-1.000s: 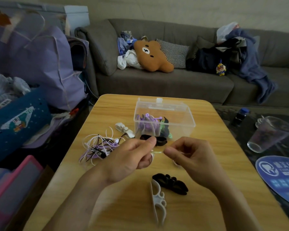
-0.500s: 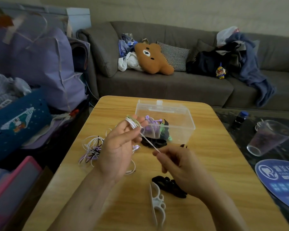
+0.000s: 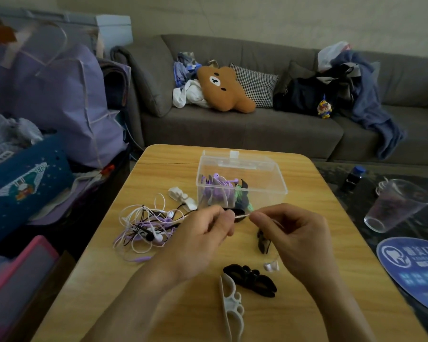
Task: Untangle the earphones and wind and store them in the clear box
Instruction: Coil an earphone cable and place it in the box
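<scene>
While left hand [image 3: 203, 240] and right hand [image 3: 292, 233] each pinch the thin pale earphone cord [image 3: 242, 215], its taut span runs 9-to-3 o'clock, with the lidless clear plastic box [image 3: 241, 183] at 12.

Dim light, pale bare wall [image 3: 257, 16] behind. We note a long grey-brown fabric sofa [image 3: 232, 129] along it, strewn with a brown bear-face cushion [image 3: 223, 88], a checked black-and-white pillow [image 3: 256, 83] and a blue garment [image 3: 376, 114]. In front we see a light wooden rounded-corner table [image 3: 158, 304]. A dark glass side table [image 3: 336, 174] stands right; a lilac fabric bag [image 3: 59, 99] left.
</scene>
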Motion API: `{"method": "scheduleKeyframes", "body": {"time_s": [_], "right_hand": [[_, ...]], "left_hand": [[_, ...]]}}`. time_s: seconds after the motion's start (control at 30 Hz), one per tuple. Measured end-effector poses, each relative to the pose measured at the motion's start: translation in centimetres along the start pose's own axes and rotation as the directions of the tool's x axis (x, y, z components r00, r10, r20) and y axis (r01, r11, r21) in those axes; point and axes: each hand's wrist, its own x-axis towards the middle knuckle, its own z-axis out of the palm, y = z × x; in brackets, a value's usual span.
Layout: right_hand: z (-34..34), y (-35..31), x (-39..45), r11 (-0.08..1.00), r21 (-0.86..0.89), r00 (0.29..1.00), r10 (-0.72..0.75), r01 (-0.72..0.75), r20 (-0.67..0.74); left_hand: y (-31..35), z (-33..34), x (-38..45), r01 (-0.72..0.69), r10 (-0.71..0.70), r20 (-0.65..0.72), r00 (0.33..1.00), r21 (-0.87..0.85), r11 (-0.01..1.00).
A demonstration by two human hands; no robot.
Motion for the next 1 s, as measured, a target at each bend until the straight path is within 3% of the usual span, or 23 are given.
{"method": "scheduleKeyframes", "body": {"time_s": [0.13, 0.23, 0.3, 0.4, 0.57, 0.63, 0.7, 0.77, 0.83, 0.9, 1.0], "right_hand": [[0.1, 0.8, 0.1, 0.994, -0.084, 0.995, 0.072, -0.066, 0.072], [0.6, 1.3, 0.0, 0.983, -0.154, 0.979, 0.121, -0.096, 0.165], [1.1, 1.3, -0.1, 0.978, -0.187, 0.962, 0.136, -0.092, 0.238], [1.9, 1.2, -0.3, 0.975, -0.216, 0.946, 0.108, -0.042, 0.305], [2.8, 1.3, -0.7, 0.97, -0.222, 0.903, 0.012, 0.094, 0.43], [3.0, 1.1, -0.8, 0.967, -0.222, 0.896, -0.011, 0.121, 0.444], [3.1, 1.1, -0.8, 0.974, -0.192, 0.921, -0.04, 0.123, 0.387], [2.8, 1.2, -0.7, 0.979, -0.154, 0.951, -0.081, 0.132, 0.297], [2.4, 1.2, -0.6, 0.98, -0.132, 0.965, -0.114, 0.148, 0.238], [2.0, 1.1, -0.6, 0.976, -0.132, 0.968, -0.144, 0.174, 0.204], [1.5, 0.9, -0.4, 0.975, -0.134, 0.975, -0.154, 0.176, 0.162]], "left_hand": [[1.0, 0.0, -0.1, 0.085, -0.064, 0.067, 0.996, -0.396, 0.914], [1.4, 0.1, 0.1, 0.127, -0.147, 0.033, 0.989, -0.708, 0.694], [1.5, -0.2, 0.1, 0.068, -0.143, -0.02, 0.99, -0.812, 0.58], [1.2, -0.8, 0.2, -0.002, -0.133, -0.097, 0.986, -0.814, 0.58], [1.1, -0.6, 0.5, -0.052, -0.154, -0.234, 0.96, -0.69, 0.722], [0.9, -0.3, 0.3, -0.052, -0.112, -0.31, 0.944, -0.476, 0.878], [0.0, 0.0, 0.0, -0.022, -0.025, -0.308, 0.951, -0.149, 0.989], [-1.0, 0.2, 0.1, -0.005, 0.047, -0.256, 0.966, 0.163, 0.987], [-1.3, 0.4, 0.0, 0.007, 0.058, -0.17, 0.984, 0.361, 0.933], [-1.0, 0.6, -0.1, -0.008, 0.046, -0.08, 0.996, 0.412, 0.911], [-0.3, 0.4, -0.3, 0.0, -0.001, 0.001, 1.0, 0.345, 0.938]]}}
